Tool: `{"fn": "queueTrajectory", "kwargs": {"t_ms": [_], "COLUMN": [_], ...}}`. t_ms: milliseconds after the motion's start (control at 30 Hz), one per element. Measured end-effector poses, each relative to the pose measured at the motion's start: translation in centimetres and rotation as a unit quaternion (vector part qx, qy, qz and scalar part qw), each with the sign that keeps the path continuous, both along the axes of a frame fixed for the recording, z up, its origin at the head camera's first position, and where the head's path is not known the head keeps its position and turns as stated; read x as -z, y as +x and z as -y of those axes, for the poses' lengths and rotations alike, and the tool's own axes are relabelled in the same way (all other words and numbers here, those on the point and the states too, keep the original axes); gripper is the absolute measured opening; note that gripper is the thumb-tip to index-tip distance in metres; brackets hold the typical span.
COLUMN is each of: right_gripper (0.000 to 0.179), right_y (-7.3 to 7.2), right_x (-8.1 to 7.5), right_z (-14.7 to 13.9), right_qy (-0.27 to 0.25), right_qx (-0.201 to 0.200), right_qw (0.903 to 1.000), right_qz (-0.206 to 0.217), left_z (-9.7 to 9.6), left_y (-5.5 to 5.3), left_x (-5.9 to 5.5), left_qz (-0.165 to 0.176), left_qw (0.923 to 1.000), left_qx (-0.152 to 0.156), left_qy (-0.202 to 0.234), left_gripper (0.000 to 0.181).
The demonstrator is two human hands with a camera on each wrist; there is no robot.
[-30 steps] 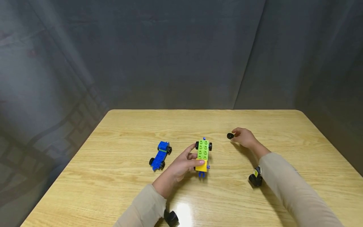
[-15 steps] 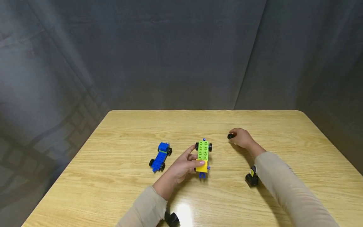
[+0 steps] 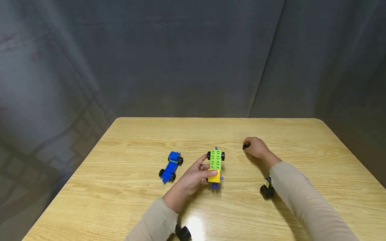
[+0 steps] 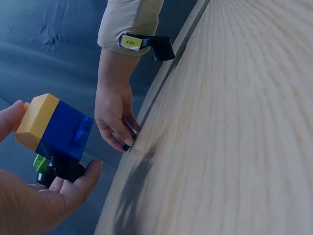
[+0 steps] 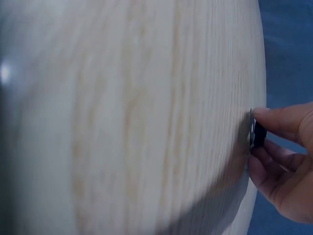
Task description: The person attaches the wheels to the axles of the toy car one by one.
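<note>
My left hand [image 3: 193, 179] grips a toy car [image 3: 215, 160] of building bricks, its thumb on the yellow brick [image 3: 212, 179]. The car has a green studded brick, a blue base and black wheels; a bare blue peg [image 3: 221, 178] sticks out at its near right. From the left wrist view, the car's blue end [image 4: 64, 129] stands above the fingers. Farther right, my right hand [image 3: 257, 147] pinches a small black wheel [image 3: 245, 146] between thumb and fingers, low at the tabletop. Up close, the right wrist view shows the wheel [image 5: 260, 134] on edge, partly hidden by the fingers.
A second, blue toy car [image 3: 170, 167] with black wheels stands on the wooden table [image 3: 135, 140] left of my left hand. Grey cloth [image 3: 187, 67] hangs behind the table. Black wrist cameras [image 3: 267, 191] stick out below the sleeves.
The black wheel has turned from lying nearly flat to more on edge, and my right fingers have closed further over it. My left hand and the car have stayed nearly still.
</note>
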State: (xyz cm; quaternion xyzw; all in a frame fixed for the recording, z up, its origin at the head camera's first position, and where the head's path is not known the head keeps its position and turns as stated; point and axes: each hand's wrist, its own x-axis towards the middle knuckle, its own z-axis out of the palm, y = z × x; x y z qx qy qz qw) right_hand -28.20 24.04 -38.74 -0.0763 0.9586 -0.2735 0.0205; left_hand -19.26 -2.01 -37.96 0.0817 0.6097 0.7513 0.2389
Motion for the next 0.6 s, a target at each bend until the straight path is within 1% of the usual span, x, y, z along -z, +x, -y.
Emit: {"fn": "queueTrajectory", "kwargs": {"t_ms": [233,400,600], "right_gripper": [0.028,0.026,0.026], "right_y": [0.4,0.7,1.5], "right_x": [0.1,0.4,0.5], "right_z": [0.0,0.3,0.9], "right_qy": [-0.043,-0.069,-0.092], "right_qx": [-0.002,0.001,0.007], "right_qw": [0.9989,0.9976,0.9957], "right_qz": [0.021,0.009,-0.01], "left_z": [0.0,-0.1,-0.2], "left_y": [-0.3,-0.3,-0.3], "left_x": [0.1,0.1,0.1], "left_qz": [0.0,-0.001,0.001], "left_qw": [1.0,1.0,0.9999], "left_qx": [-0.007,-0.006,-0.009], "left_qy": [-0.005,0.004,0.006], "left_gripper": [0.081,0.08,0.078]}}
